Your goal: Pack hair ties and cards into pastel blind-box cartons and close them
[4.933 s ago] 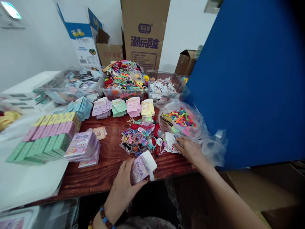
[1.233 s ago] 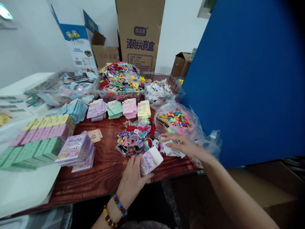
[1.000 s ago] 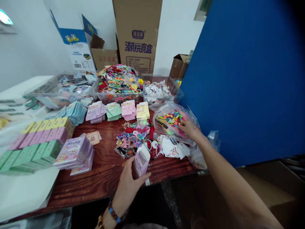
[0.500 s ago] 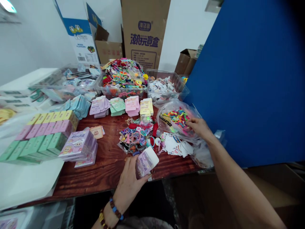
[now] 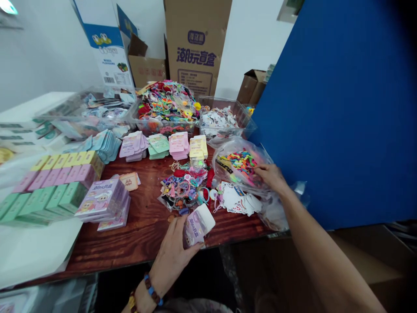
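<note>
Near the table's front edge, my left hand [image 5: 174,245] is closed around a small purple box [image 5: 195,226] with its white flap raised. My right hand [image 5: 271,176] reaches into a clear plastic bag [image 5: 221,150] of small bright-coloured pieces [image 5: 243,161]. Its fingertips are pinched at the right side of those pieces; what they hold, if anything, is too small to make out. Between the hands lie a heap of hair ties and bracelets [image 5: 185,187] and a pile of white printed stickers [image 5: 239,200].
Stacked purple boxes [image 5: 100,200] and rows of green, pink and yellow boxes [image 5: 48,202] stand at left. Flat cards [image 5: 178,145] lie in coloured piles across the middle. Behind are clear bins, one heaped with colourful trinkets [image 5: 169,104]. A blue panel [image 5: 332,117] borders the right side.
The view has shifted slightly. My left hand still holds the purple box, and my right hand stays in the bag, its fingertips barely moved among the coloured pieces.
</note>
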The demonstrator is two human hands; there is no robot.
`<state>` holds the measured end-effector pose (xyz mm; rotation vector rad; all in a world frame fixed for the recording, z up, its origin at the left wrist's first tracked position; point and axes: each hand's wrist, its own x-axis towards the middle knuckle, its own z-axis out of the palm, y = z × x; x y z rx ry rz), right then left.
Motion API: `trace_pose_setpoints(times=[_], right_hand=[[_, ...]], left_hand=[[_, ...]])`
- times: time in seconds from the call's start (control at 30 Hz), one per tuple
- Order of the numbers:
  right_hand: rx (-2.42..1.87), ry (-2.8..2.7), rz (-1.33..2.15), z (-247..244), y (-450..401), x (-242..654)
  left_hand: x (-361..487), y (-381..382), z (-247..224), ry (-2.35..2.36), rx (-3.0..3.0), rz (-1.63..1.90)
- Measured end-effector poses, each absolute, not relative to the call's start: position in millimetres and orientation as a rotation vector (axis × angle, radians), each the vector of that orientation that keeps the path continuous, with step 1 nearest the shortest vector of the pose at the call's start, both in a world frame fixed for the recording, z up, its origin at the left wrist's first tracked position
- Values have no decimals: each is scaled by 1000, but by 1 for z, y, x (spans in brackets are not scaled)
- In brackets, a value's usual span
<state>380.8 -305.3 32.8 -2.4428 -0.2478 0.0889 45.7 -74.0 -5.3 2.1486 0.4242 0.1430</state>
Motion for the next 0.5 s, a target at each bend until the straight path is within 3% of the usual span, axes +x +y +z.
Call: trace_pose_setpoints(times=[0.5], right_hand=[[-2065,-312,182,62,-292,343]], left_hand=[[52,-71,0,397,2179,200]])
